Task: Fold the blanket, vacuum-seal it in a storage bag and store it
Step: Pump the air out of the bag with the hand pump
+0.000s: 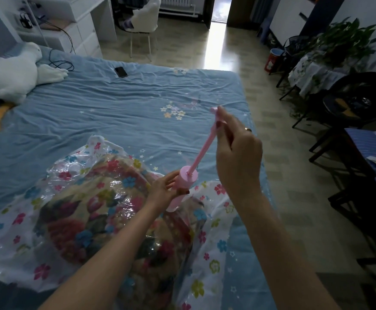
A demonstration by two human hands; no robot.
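A: What is cut off or hard to read here?

B: The near end of the storage bag (55, 193) runs under the forearms and out of the bottom edge. The spot where the pink hand pump (183, 186) meets the bag is hidden behind the pump's own barrel, so I cannot tell how it sits on the valve. The blanket (86, 222) shows only through wrinkled, glaring plastic.

A: And the hands?

B: The left hand (163, 189) curls round the pump's smooth cylinder, thumb on the near side. The right hand (234, 144), beyond the pump and higher, pinches the handle end of the thin pink plunger rod (201, 148), which is drawn far out of the barrel and slants up away from it.

A: Materials?

B: The bag is clear film printed with small flowers and stars, crumpled, lying on the bed sheet (120, 113). The blanket inside is a bulky mound, floral in reds, greens and blues. The sheet is blue, creased cloth with a flower print.

A: Anything else round the pump?

B: Far beyond it, on the sheet, lies a dark phone (121, 72); far to its left a white plush goose (10, 72), partly out of view, with a black cable (63, 63) just beside it.
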